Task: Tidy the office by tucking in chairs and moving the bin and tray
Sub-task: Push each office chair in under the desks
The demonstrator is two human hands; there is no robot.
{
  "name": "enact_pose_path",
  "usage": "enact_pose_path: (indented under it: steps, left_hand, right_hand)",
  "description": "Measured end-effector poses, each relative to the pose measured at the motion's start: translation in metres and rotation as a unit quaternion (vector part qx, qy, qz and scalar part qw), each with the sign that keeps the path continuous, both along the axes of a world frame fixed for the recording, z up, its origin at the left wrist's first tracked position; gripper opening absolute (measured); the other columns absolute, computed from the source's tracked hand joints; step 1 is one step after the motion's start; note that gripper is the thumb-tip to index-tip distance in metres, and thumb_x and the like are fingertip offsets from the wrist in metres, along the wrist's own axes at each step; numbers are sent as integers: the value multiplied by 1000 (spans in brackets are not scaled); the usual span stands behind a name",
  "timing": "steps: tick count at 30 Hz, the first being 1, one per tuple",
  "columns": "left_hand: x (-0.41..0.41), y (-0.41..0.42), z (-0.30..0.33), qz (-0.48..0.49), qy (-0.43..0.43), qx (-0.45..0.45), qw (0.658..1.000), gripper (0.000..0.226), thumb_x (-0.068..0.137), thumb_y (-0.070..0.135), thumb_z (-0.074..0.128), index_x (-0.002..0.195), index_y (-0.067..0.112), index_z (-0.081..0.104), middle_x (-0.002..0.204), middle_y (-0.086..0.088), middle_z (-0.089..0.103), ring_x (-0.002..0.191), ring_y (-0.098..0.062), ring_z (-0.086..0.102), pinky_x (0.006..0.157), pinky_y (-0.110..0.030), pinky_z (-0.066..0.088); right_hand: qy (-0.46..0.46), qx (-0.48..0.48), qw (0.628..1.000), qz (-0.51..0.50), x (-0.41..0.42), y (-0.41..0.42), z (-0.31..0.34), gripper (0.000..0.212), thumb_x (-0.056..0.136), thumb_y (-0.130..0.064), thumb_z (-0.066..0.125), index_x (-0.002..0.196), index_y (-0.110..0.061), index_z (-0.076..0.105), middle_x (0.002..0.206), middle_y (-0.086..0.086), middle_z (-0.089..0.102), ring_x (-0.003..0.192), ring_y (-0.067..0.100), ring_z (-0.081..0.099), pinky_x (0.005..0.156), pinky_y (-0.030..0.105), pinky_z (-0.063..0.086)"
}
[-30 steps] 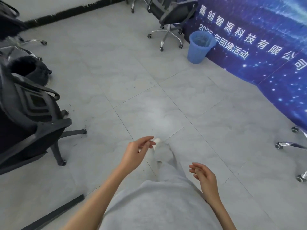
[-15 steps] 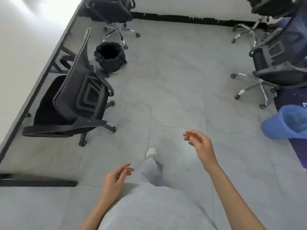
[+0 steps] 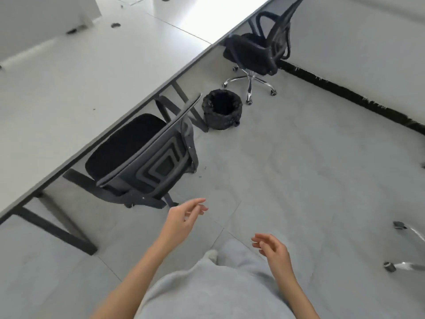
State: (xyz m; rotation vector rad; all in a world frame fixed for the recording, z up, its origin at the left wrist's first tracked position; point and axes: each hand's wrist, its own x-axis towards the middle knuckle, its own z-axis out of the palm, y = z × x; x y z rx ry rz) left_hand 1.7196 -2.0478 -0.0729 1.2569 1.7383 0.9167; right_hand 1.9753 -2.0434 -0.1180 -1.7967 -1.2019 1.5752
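Observation:
A black office chair [image 3: 147,162] stands with its seat partly under the long grey desk [image 3: 76,88], backrest towards me. A black bin [image 3: 222,109] with a bag liner sits on the floor just beyond it. A second black chair [image 3: 255,54] on a chrome star base stands farther along the desk edge. My left hand [image 3: 181,217] hovers a little short of the near chair's base, fingers apart, holding nothing. My right hand [image 3: 272,248] floats lower right over my grey-trousered leg, also empty with loose fingers.
Black desk legs [image 3: 57,231] angle across the floor at lower left. Chrome castor legs of another chair [image 3: 400,265] poke in at the right edge. A black skirting strip [image 3: 351,93] runs along the wall at upper right. Grey tiled floor lies between.
The view has swung left towards the desk; the blue bin and banner are out of sight. The near chair and black bin are closer, and my left hand has risen ahead of my right.

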Motion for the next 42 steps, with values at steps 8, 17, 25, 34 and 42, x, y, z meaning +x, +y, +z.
enact_pose_path:
  steps: [8, 17, 25, 34, 42]
  left_hand:
    - [-59, 82, 16, 238, 306, 81, 918, 40, 84, 11, 55, 124, 7, 53, 124, -2, 56, 118, -15, 46, 104, -20, 29]
    - [-115, 135, 5, 290, 339, -305, 842, 31, 85, 21, 53, 115, 16, 54, 115, -5, 63, 112, -25, 53, 107, -47, 24]
    - [-109, 129, -9, 314, 422, -258, 811, 17, 90, 15, 50, 101, 13, 63, 91, -8, 70, 84, -30, 61, 79, -35, 41]
    - [-68, 116, -12, 264, 429, -273, 819, 16, 93, 21, 46, 94, 10, 58, 90, -9, 68, 84, -31, 58, 69, -33, 30]
    - [-20, 54, -20, 249, 433, -226, 836, 12, 67, 6, 75, 74, 5, 66, 63, -13, 67, 58, -35, 59, 54, -36, 48]
  right_hand:
    - [14, 38, 961, 275, -71, 202, 18, 35, 88, 10, 44, 85, -21, 62, 87, 0, 69, 68, -4, 65, 70, 19, 46]
    - [-125, 432, 639, 623, -251, 368, 81, 50, 86, -10, 53, 135, -11, 43, 141, 4, 43, 134, 20, 33, 107, 29, 29]
    - [-193, 357, 490, 771, -303, 371, 59, 38, 94, -46, 32, 119, -29, 55, 112, -6, 66, 96, 17, 60, 77, 33, 47]
    - [-234, 432, 484, 724, -255, 354, 41, 38, 87, -28, 53, 125, -27, 51, 114, -5, 66, 102, 24, 59, 73, 31, 42]
    - [-204, 444, 514, 705, -191, 305, 30, 44, 78, -5, 55, 117, -24, 58, 111, -4, 67, 100, 26, 60, 69, 30, 38]
